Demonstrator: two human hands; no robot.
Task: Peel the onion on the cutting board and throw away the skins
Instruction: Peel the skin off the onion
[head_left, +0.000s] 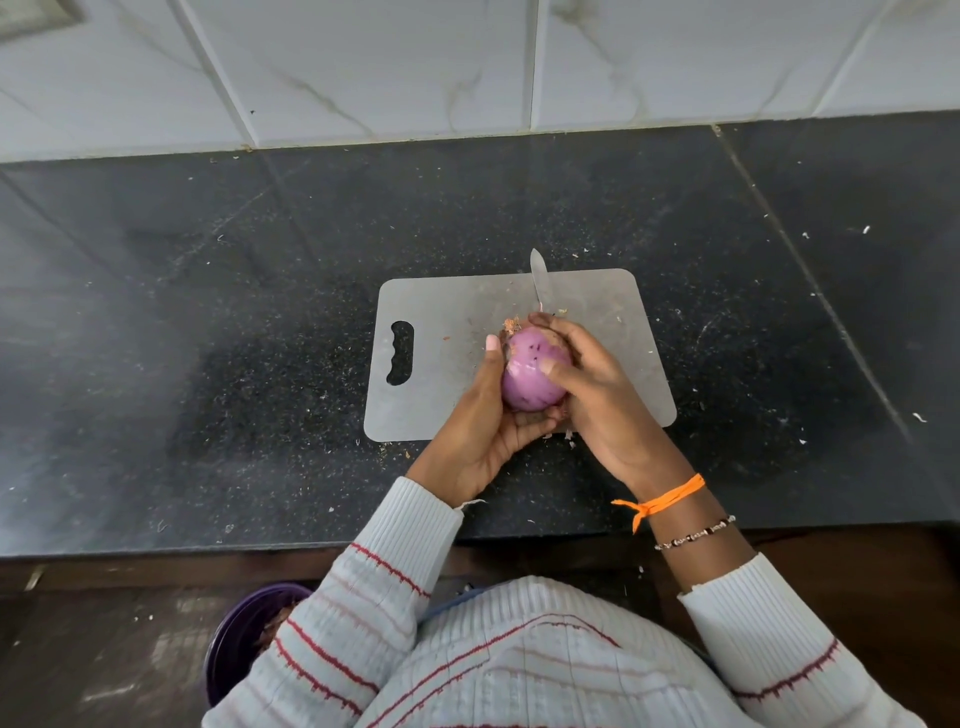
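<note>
Head view looks down first on a ribbed white sweater with red stripes (519, 670), and beside the left sleeve, low on the floor side, a purple bin (239, 639) with brownish skins inside. Past the counter's edge both hands meet over the near part of a grey cutting board (447, 312). Left hand (483, 421) cups the onion (535, 371) from beneath and from its left side, fingers curled under it and thumb lying up along its flank. Right hand (597, 395) wraps the onion's right side, thumb pressed on the purple surface and forefinger hooked over the far end. Between the two palms the onion shows glossy purple, speckled with dark flecks. Small brown skin scraps (511, 326) lie on the board just beyond the fingers. Farther still, a knife blade (539, 278) pokes out past the right hand, its tip crossing the board's far edge onto the black speckled countertop (208, 312). White marbled wall tiles (415, 62) close the view.
</note>
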